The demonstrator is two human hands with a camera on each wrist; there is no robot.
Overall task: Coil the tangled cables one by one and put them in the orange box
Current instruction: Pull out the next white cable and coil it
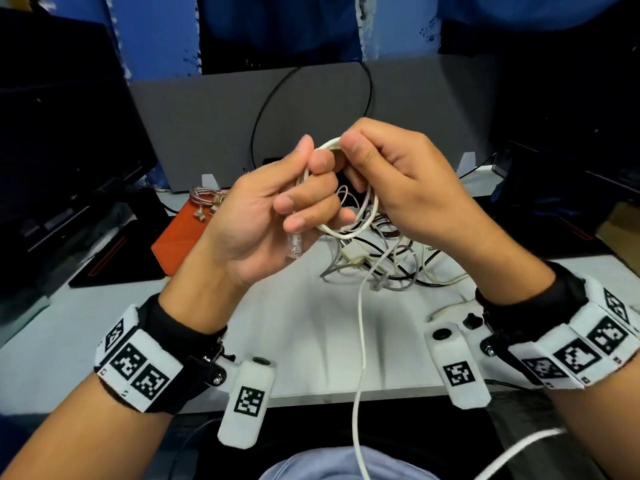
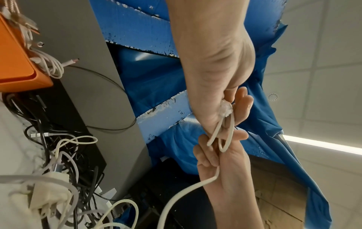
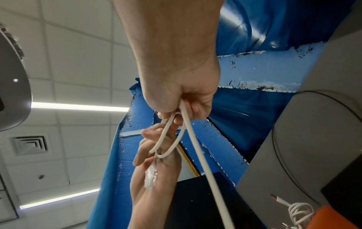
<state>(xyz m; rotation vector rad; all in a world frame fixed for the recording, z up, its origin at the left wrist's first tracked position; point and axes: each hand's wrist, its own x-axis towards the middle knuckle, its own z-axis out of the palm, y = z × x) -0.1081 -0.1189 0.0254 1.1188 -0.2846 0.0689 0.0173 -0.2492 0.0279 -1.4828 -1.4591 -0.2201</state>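
Both hands are raised above the white table [image 1: 86, 334], sharing one white cable [image 1: 349, 233] wound into small loops. My left hand [image 1: 304, 174] curls its fingers round the loops, and the cable's clear plug [image 1: 294, 245] hangs below its palm. My right hand [image 1: 349, 161] pinches the top of the loop. The free tail [image 1: 362, 341] drops toward my lap. A tangled pile of cables [image 1: 391, 261] lies on the table beneath the hands. The orange box [image 1: 180, 230] sits to the left, holding a braided cable [image 1: 204, 199]. The left wrist view shows the plug [image 2: 225, 109] against the left palm.
A grey board [image 1: 214, 116] stands behind the pile with a thin black cable [image 1: 256, 133] looping in front of it. A dark monitor [image 1: 62, 133] is on the left. A white adapter [image 1: 353, 254] lies in the tangle. The table's front edge [image 1: 346, 393] runs between my wrists.
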